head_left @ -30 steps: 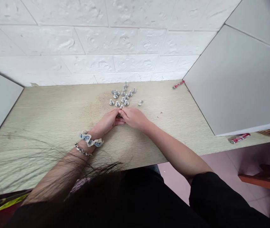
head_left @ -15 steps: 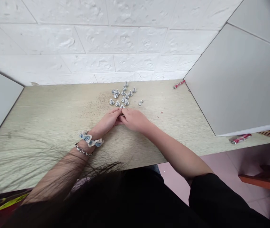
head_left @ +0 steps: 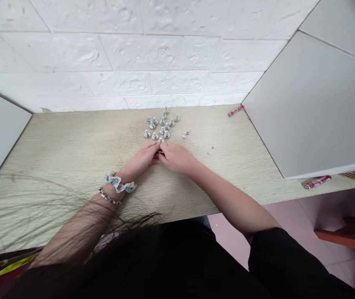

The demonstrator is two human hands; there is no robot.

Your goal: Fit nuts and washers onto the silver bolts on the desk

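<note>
Fingers have shifted slightly within the past second: the bare left hand (head_left: 144,157) and bare right hand (head_left: 177,157) clamp a small silvery metal piece (head_left: 160,152) between fingertips, near upright silvery metal bolts (head_left: 162,121). Probably light, stiff and slick, it suits an edge pinch.

On the bench (head_left: 71,137), clustered bolts (head_left: 166,126) stood between the wall (head_left: 118,54) and the left hand (head_left: 144,158) and right hand (head_left: 176,158). A lone bolt (head_left: 184,135) sat right of the cluster; farther right, one cylinder (head_left: 235,110) lay at the back, another (head_left: 317,182) by the front edge.
</note>
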